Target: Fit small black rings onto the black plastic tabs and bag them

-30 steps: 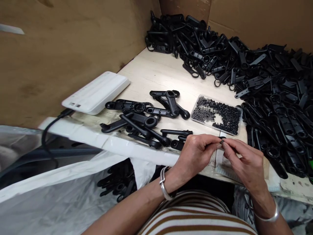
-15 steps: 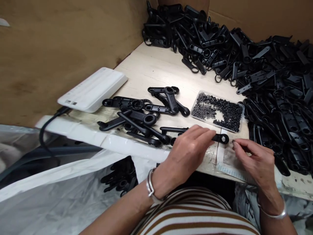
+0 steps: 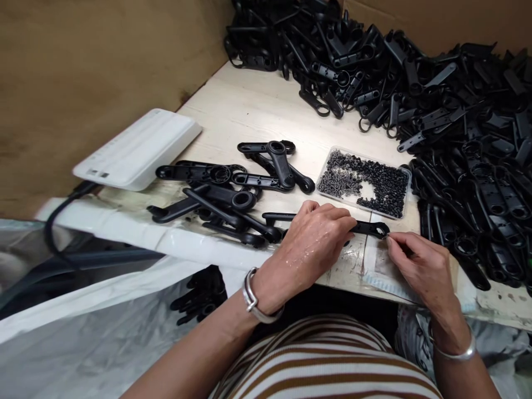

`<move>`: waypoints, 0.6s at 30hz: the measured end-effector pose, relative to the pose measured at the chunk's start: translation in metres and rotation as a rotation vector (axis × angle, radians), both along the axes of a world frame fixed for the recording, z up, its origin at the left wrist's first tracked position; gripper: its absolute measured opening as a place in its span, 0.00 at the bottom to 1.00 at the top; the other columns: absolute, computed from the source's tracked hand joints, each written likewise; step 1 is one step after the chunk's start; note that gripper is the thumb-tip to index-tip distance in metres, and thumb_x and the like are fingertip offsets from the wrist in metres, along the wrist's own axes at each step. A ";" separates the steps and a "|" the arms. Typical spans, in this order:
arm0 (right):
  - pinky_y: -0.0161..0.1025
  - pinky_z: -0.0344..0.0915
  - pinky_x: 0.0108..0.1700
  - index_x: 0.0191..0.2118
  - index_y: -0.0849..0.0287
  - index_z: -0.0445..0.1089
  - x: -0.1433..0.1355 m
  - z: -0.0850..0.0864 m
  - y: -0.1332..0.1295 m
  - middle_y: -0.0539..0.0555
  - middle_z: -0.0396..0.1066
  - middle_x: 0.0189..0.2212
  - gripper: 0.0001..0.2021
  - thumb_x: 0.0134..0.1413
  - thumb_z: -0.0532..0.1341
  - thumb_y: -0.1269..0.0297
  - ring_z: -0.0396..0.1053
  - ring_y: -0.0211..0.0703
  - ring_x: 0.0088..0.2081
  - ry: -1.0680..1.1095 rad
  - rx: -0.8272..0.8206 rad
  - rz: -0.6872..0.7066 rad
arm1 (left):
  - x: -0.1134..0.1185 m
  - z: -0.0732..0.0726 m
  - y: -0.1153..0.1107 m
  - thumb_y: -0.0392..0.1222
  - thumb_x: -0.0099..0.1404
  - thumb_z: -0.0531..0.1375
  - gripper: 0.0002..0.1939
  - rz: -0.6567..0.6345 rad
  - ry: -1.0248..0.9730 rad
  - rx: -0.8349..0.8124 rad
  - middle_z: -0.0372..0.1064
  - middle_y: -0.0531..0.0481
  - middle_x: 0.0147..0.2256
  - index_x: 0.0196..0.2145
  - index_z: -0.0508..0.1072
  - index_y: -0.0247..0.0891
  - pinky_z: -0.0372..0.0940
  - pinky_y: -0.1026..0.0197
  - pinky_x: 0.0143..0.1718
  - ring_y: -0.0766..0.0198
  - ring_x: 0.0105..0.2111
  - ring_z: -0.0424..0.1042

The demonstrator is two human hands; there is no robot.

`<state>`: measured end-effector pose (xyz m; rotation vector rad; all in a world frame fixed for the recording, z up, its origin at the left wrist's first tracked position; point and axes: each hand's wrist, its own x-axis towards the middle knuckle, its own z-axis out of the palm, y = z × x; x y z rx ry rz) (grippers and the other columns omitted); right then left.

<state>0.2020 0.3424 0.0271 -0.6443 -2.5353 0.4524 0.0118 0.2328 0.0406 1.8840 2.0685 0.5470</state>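
Observation:
My left hand [image 3: 318, 244] is closed around a black plastic arm-shaped part [image 3: 371, 228], and its ringed end sticks out to the right of my fingers. Thumb and forefinger of my right hand [image 3: 418, 266] are pinched together right at that ringed end. Whatever lies in the pinch is too small to make out. Just behind both hands sits a shallow clear plastic box [image 3: 406, 206] with small black pieces [image 3: 386, 188] and small metallic pieces [image 3: 338, 180] in it. Several similar black parts [image 3: 233, 197] lie in a loose group to the left of my left hand.
A large heap of black parts [image 3: 374, 72] fills the back, and more [image 3: 477, 210] lie on the right. A white power bank-like box [image 3: 137, 147] with a black cable [image 3: 52, 221] sits on the left. Cardboard walls [image 3: 103, 55] enclose the table; more parts [image 3: 199, 296] lie below its edge.
My right hand has moved left, and its pinched fingertips now meet the ringed end of the black part. My left hand keeps its hold. The view has shifted slightly.

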 end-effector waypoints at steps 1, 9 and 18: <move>0.31 0.68 0.33 0.34 0.60 0.72 0.000 -0.001 0.000 0.51 0.76 0.28 0.06 0.60 0.59 0.71 0.73 0.36 0.26 -0.002 0.001 0.003 | 0.000 0.000 0.000 0.35 0.67 0.59 0.06 -0.006 -0.007 -0.014 0.75 0.50 0.39 0.40 0.75 0.38 0.55 0.55 0.41 0.59 0.41 0.72; 0.32 0.68 0.33 0.34 0.60 0.73 0.001 -0.003 0.000 0.52 0.76 0.29 0.06 0.61 0.59 0.70 0.73 0.36 0.27 -0.046 0.002 -0.008 | 0.006 0.001 0.005 0.36 0.65 0.61 0.08 -0.024 0.006 -0.054 0.71 0.48 0.42 0.43 0.72 0.38 0.58 0.55 0.40 0.56 0.42 0.69; 0.31 0.68 0.32 0.33 0.62 0.72 0.005 0.000 -0.001 0.53 0.76 0.28 0.06 0.61 0.59 0.71 0.73 0.36 0.26 -0.047 0.123 -0.022 | 0.019 -0.006 0.013 0.32 0.66 0.57 0.05 -0.054 0.069 -0.056 0.67 0.49 0.34 0.34 0.72 0.37 0.60 0.56 0.37 0.57 0.35 0.66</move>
